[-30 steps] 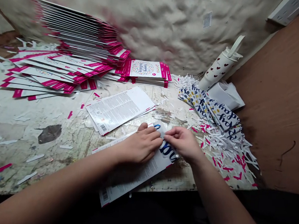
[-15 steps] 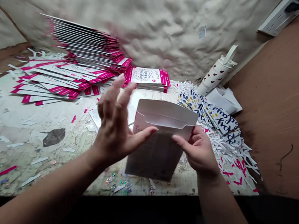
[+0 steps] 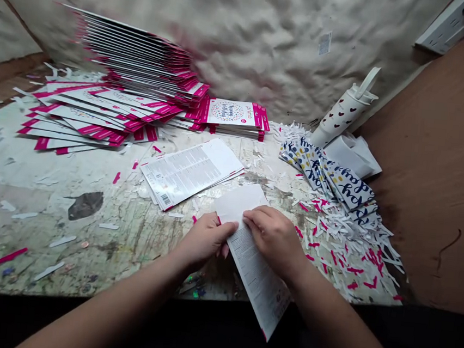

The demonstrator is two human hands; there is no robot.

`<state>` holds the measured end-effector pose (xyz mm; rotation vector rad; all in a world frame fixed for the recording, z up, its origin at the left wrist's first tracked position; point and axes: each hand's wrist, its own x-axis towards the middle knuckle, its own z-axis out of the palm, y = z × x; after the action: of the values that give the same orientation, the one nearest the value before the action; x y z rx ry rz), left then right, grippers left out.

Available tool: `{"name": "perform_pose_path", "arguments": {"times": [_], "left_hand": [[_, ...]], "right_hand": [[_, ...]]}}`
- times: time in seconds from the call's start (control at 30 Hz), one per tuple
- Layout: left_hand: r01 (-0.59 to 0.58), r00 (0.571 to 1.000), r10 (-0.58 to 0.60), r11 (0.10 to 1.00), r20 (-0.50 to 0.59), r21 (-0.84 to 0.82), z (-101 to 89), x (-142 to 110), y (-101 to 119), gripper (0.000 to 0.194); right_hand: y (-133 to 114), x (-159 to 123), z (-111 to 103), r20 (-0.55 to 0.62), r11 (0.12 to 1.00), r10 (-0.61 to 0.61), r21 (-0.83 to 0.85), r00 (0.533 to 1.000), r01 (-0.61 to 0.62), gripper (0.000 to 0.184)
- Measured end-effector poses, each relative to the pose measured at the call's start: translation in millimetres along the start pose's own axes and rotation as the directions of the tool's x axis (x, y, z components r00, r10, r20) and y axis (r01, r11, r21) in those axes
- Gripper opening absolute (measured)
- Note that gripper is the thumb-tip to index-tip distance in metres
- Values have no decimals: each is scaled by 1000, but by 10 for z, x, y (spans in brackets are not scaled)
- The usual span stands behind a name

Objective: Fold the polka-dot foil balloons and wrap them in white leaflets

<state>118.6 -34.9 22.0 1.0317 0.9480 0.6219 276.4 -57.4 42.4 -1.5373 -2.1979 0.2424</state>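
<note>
A white printed card packet point(image 3: 261, 278) with pink edges is tilted at the table's front edge, its plain white flap point(image 3: 244, 194) pointing away from me. My left hand point(image 3: 208, 234) is closed on the packet's left edge, thumb on top near the flap's fold. My right hand point(image 3: 273, 235) lies across the packet, fingertips pinched together by the flap's base; the palm hides part of the print. Just beyond, a few similar packets point(image 3: 191, 173) lie in a small pile, text side and barcode up.
A tall stack of pink-and-white packets point(image 3: 144, 61) leans at the back left, beside a lower pile point(image 3: 237, 114). Folded patterned pieces point(image 3: 338, 181) lie at right on shredded paper point(image 3: 343, 250). A heart-patterned tumbler point(image 3: 342, 116) stands behind them. Paper scraps litter the table point(image 3: 125, 257).
The packet has turned and come nearer to me, its printed side now showing. My left hand, spread open before, has closed on its edge. My right hand has moved onto its face near the flap.
</note>
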Motion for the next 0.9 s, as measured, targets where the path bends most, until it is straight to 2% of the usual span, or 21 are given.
{"name": "perform_pose_path", "arguments": {"times": [0.13, 0.23, 0.4, 0.57, 0.67, 0.73, 0.77, 0.8, 0.83, 0.87, 0.9], "left_hand": [[-39, 999, 39, 998, 5, 56, -7, -10, 14, 28], [-49, 999, 47, 996, 25, 80, -13, -18, 6, 31], [-12, 1000, 10, 995, 25, 100, -12, -51, 52, 26], [-45, 999, 42, 982, 22, 181, 31, -89, 147, 27], [-69, 998, 66, 977, 21, 201, 39, -107, 168, 24], [-63, 998, 60, 979, 24, 194, 11, -115, 168, 22], [-59, 998, 56, 980, 19, 189, -11, -115, 165, 21], [-55, 998, 56, 982, 1, 181, -36, -113, 160, 21], [-51, 998, 57, 984, -30, 173, -59, -110, 155, 20], [-50, 996, 62, 985, -67, 165, -76, -106, 150, 20], [-52, 992, 69, 986, -104, 157, -82, -104, 147, 21]], "right_hand": [[-65, 23, -1, 71, 995, -20, -97, 997, 27, 20], [-51, 41, -9, 68, 987, -3, -157, 998, 14, 19], [-49, 31, -74, 103, 997, 22, -80, 994, -13, 18], [-294, 54, -111, 203, 938, -16, -335, 979, 85, 15], [-290, 94, -164, 186, 906, -73, -398, 980, 143, 14], [-127, 101, -275, 117, 895, 1, -443, 993, 51, 15], [-19, 91, -352, 56, 869, 102, -491, 993, -61, 17], [86, 71, -433, -27, 817, 227, -539, 974, -205, 19], [169, 40, -508, -117, 750, 340, -566, 933, -344, 20], [216, 2, -567, -177, 709, 405, -558, 897, -431, 20], [215, -41, -601, -184, 727, 415, -522, 891, -446, 22]]}}
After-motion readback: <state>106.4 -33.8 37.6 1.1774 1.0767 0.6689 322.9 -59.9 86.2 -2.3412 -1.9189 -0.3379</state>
